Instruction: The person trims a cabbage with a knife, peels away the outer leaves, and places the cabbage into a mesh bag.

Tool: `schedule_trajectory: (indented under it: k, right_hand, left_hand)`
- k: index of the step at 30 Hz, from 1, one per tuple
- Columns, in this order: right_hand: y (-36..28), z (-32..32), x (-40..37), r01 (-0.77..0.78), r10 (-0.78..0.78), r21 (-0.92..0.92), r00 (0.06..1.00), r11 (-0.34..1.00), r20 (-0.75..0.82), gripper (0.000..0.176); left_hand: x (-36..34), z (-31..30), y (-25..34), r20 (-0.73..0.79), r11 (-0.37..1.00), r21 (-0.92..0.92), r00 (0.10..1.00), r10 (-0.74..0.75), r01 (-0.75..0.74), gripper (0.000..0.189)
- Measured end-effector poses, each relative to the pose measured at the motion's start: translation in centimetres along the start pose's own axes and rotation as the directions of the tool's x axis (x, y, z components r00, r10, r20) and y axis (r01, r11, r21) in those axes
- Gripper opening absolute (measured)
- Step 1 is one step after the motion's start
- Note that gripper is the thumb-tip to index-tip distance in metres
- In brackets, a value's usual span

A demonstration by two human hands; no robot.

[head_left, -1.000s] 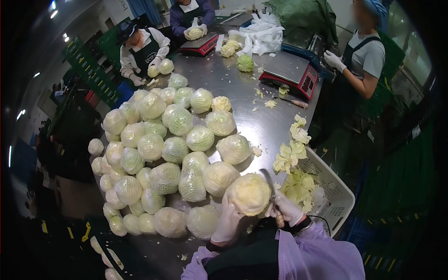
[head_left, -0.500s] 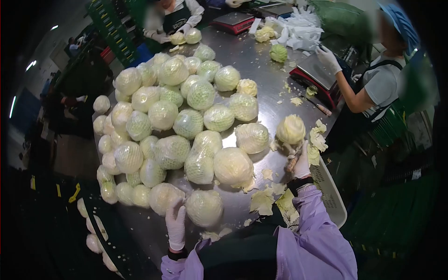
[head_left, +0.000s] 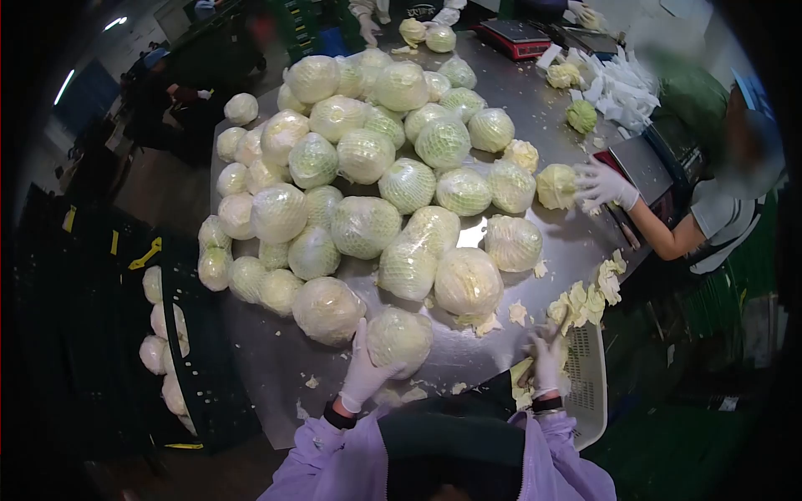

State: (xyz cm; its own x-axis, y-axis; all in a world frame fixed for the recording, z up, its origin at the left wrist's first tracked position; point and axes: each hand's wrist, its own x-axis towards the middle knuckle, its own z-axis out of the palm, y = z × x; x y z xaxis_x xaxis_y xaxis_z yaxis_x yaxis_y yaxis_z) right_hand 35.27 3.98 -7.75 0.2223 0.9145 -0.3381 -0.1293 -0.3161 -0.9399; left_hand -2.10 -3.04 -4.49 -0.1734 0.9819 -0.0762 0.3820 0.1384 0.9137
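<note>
The left hand [head_left: 369, 371], in a pale glove, is spread wide around the near left side of a wrapped cabbage [head_left: 401, 341], the fingers lying along its left flank and the thumb along the near edge. The right hand [head_left: 547, 355], also gloved, is blurred above the near edge of the table, beside loose leaves [head_left: 587, 302]; how far its fingers are closed, and whether they hold anything, I cannot tell.

The wrapped cabbage sits on the table at its near edge, in front of the person's body. It is nearly round, with no clear long axis, and which way its stem end points cannot be made out through the film. Just beside it on the left lies another wrapped cabbage, and beyond them a large heap of wrapped cabbages [head_left: 365, 156] fills the left and middle of the metal table [head_left: 276, 367].

Leaf scraps dot the bare metal. A pale perforated basket [head_left: 587, 355] stands at the right of the near edge. At the right side, a co-worker's gloved hand [head_left: 606, 184] reaches to a yellowish cabbage [head_left: 555, 186]. Farther off are a red scale [head_left: 514, 40] and white bags [head_left: 620, 90]. On the left, a dark crate [head_left: 209, 359] holds more cabbages.
</note>
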Motion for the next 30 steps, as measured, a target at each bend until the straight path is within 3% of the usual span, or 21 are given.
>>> schedule_trajectory:
  k: [1, 3, 6, 7, 8, 10, 11, 13, 14, 15, 16, 17, 18, 19, 21, 23, 24, 25, 27, 28, 30]
  right_hand:
    - [0.5, -2.1, 0.8, 0.116, -0.145, -0.227, 0.982, 0.967, -0.12, 0.053]
    - [-2.0, -2.8, 0.0, 0.095, -0.122, -0.206, 0.985, 0.974, -0.123, 0.05]
    - [-3.0, 1.2, -2.4, -0.018, 0.03, -0.067, 0.984, 0.998, 0.177, 0.048]
    - [-4.1, 3.7, -3.7, -0.022, 0.044, -0.068, 0.938, 0.997, 0.345, 0.047]
    - [-3.6, 5.6, -4.4, -0.149, 0.135, -0.006, 0.879, 0.989, 0.456, 0.047]
    - [-3.1, 9.4, -5.2, -0.148, 0.259, -0.226, 0.745, 0.963, 0.615, 0.048]
    - [-1.7, 10.8, -5.1, -0.187, 0.267, -0.191, 0.722, 0.964, 0.639, 0.046]
    - [-1.0, 12.7, -5.0, -0.16, 0.305, -0.274, 0.697, 0.948, 0.649, 0.045]
    - [-0.8, 12.8, -4.8, -0.171, 0.311, -0.274, 0.704, 0.947, 0.638, 0.045]
    - [-0.7, 12.8, -4.6, 0.027, 0.231, -0.35, 0.704, 0.936, 0.671, 0.046]
    - [-0.5, 12.5, -4.8, 0.221, 0.159, -0.413, 0.688, 0.883, 0.708, 0.046]
    - [-0.6, 12.1, -5.0, 0.208, 0.163, -0.418, 0.701, 0.884, 0.694, 0.046]
    - [-0.8, 11.4, -5.2, 0.107, 0.21, -0.395, 0.706, 0.912, 0.676, 0.048]
    - [-1.0, 10.6, -5.5, 0.005, 0.255, -0.366, 0.71, 0.931, 0.657, 0.05]
    - [-1.2, 9.1, -6.1, -0.067, 0.286, -0.367, 0.758, 0.928, 0.586, 0.049]
    - [-1.0, 7.0, -7.0, -0.313, 0.447, -0.345, 0.779, 0.885, 0.44, 0.046]
    - [-0.7, 6.4, -7.5, -0.458, 0.505, -0.211, 0.777, 0.863, 0.376, 0.044]
    - [-0.5, 5.8, -7.8, -0.469, 0.502, -0.18, 0.794, 0.865, 0.343, 0.044]
    - [-0.3, 4.9, -7.6, -0.393, 0.419, -0.149, 0.808, 0.907, 0.414, 0.046]
    - [-0.3, 4.7, -7.8, -0.37, 0.362, -0.056, 0.849, 0.927, 0.385, 0.048]
    - [-1.1, 4.1, -7.7, -0.382, 0.375, -0.053, 0.858, 0.923, 0.352, 0.048]
  left_hand:
    - [0.1, 0.1, 0.0, -0.016, 1.0, 0.002, 1.0, 0.006, -0.006, 0.116]
    - [0.6, 0.3, 0.1, 0.018, 0.938, -0.341, 0.998, -0.06, 0.063, 0.117]
    - [0.4, 0.0, -1.6, 0.023, 0.943, -0.331, 0.999, -0.043, 0.048, 0.117]
    - [0.2, 0.0, -2.0, 0.033, 0.953, -0.303, 0.999, -0.001, 0.011, 0.116]
    - [-0.3, 0.2, -2.3, 0.031, 0.952, -0.306, 1.0, 0.005, 0.004, 0.116]
    - [-1.5, 0.2, -2.3, 0.024, 0.927, -0.365, 0.994, 0.106, -0.09, 0.115]
    - [-2.0, 0.0, -2.1, 0.032, 0.928, -0.364, 0.994, 0.105, -0.086, 0.115]
    - [-3.0, -0.6, -1.9, 0.114, 0.929, 0.087, 0.93, 0.35, -0.36, 0.115]
    - [-3.0, -0.4, -3.1, 0.119, 0.903, 0.018, 0.898, 0.424, -0.429, 0.116]
    - [-3.1, -0.3, -2.5, 0.137, 0.904, 0.007, 0.896, 0.422, -0.427, 0.116]
    - [-3.2, -0.2, -1.1, 0.143, 0.94, -0.294, 0.964, 0.224, -0.174, 0.116]
    - [-3.2, 0.2, -0.2, 0.21, 0.829, -0.55, 0.977, 0.022, 0.1, 0.115]
    - [-2.6, 1.0, -0.1, 0.188, 0.918, -0.396, 0.98, 0.064, 0.016, 0.114]
    - [-2.2, 1.4, 0.0, 0.213, 0.916, -0.4, 0.975, 0.068, 0.024, 0.114]
    - [-0.7, 2.0, 1.0, 0.248, 0.972, 0.013, 0.942, 0.225, -0.235, 0.11]
    - [-0.6, 3.6, 3.2, 0.276, 0.945, 0.069, 0.916, 0.291, -0.321, 0.108]
    - [-0.6, 4.4, 4.2, 0.279, 0.908, 0.14, 0.895, 0.348, -0.396, 0.106]
    - [-0.6, 5.0, 5.3, 0.321, 0.902, 0.12, 0.876, 0.361, -0.415, 0.106]
    - [-0.5, 6.4, 6.9, 0.304, 0.768, 0.207, 0.787, 0.538, -0.605, 0.102]
    - [-0.3, 6.8, 6.6, 0.331, 0.765, 0.187, 0.773, 0.542, -0.617, 0.102]
    - [0.4, 7.0, 6.6, 0.275, 0.701, 0.155, 0.712, 0.646, -0.696, 0.098]
